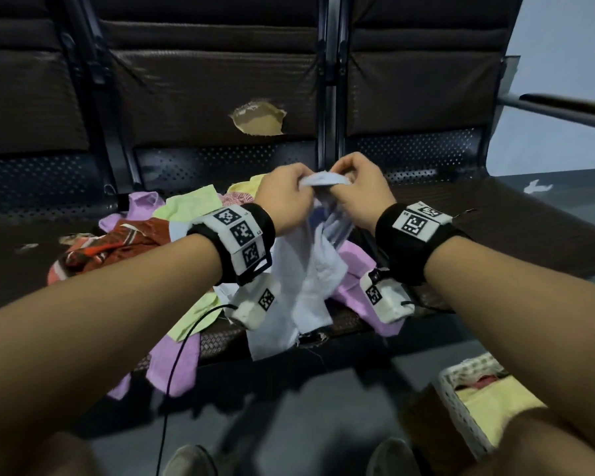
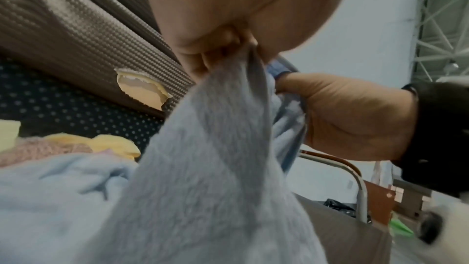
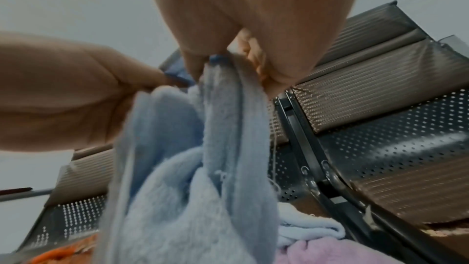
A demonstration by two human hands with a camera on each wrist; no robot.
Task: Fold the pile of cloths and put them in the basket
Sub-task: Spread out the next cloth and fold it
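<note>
A light blue fleecy cloth point(image 1: 310, 269) hangs from both my hands above the bench seat. My left hand point(image 1: 285, 197) pinches its top edge, and my right hand point(image 1: 354, 190) pinches the same edge close beside it. In the left wrist view the blue cloth point(image 2: 208, 158) drops from the left hand's curled fingers point(image 2: 215, 55). In the right wrist view the blue cloth point(image 3: 198, 178) hangs bunched from the right hand's fingers point(image 3: 251, 55). A pile of cloths point(image 1: 172, 214) in pink, yellow-green and red lies on the seat. A white woven basket point(image 1: 461, 403) sits on the floor at lower right, holding a yellow cloth point(image 1: 492, 413).
The dark bench point(image 1: 495, 207) has perforated metal backs and a torn hole point(image 1: 258, 121) in the padding. A metal armrest point(image 1: 564, 104) juts out at the right. My shoes point(image 1: 189, 462) stand on the grey floor. A black cable point(image 1: 182, 355) trails from the left wrist.
</note>
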